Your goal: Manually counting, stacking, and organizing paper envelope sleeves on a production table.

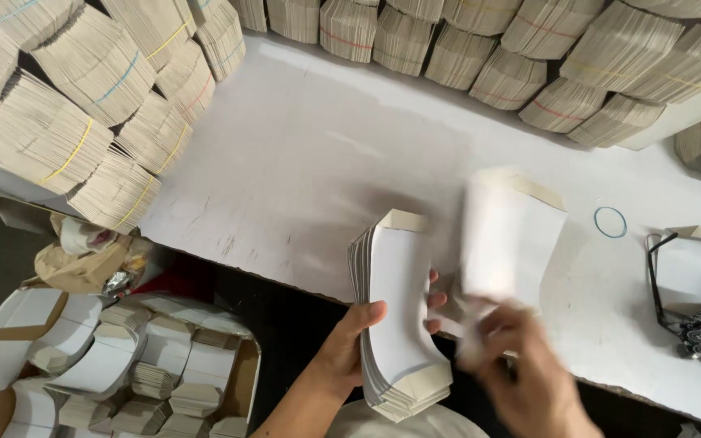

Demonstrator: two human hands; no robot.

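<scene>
A white worktable ran diagonally across the frame from upper left to lower right. Banded bundles of flat paper blanks were stacked at the upper left, and a further row of bundles lined the top edge; an exact count could not be made, as several were cut off by the frame. A cardboard box at the lower left held loose heaps of curved white blanks with tan edges, too many and too overlapped to count. At the lower centre, one stack of blanks stood on edge, each piece white with a tan flap at top and bottom and bowed along its length. The left hand gripped this stack, thumb across the front face and fingers wrapped behind. The right hand, blurred, pinched the lower end of one single blank just right of the stack. One blue rubber band lay on the table at the right. One pair of black-framed glasses rested at the right edge.
</scene>
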